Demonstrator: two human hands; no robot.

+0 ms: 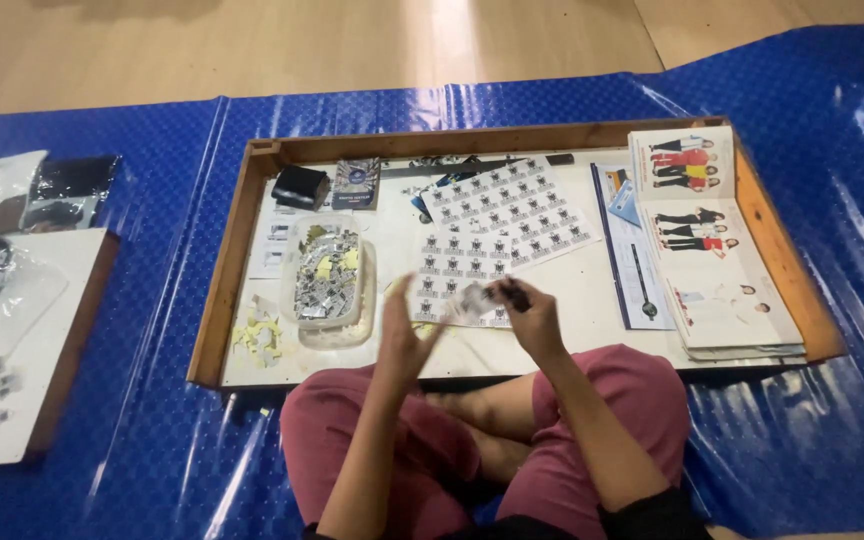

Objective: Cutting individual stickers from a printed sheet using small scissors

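Observation:
My right hand (530, 312) holds a small clear packet (474, 298) with something dark pinched at its top, just above the front edge of a wooden tray (222, 270). My left hand (404, 335) hovers beside it with fingers spread, holding nothing; it looks blurred. Under both hands lies a white sheet of small printed stickers (507, 215). A clear plastic tub (327, 275) full of small silvery packets stands to the left of my left hand. I sit cross-legged in dark pink trousers (632, 395).
Printed leaflets with pictures of people (697, 230) fill the tray's right side. A black box (300, 186) and a small card sit at the back left. Yellowish paper scraps (260, 335) lie front left. A white board (27, 350) with plastic bags rests on the blue mat (152, 400).

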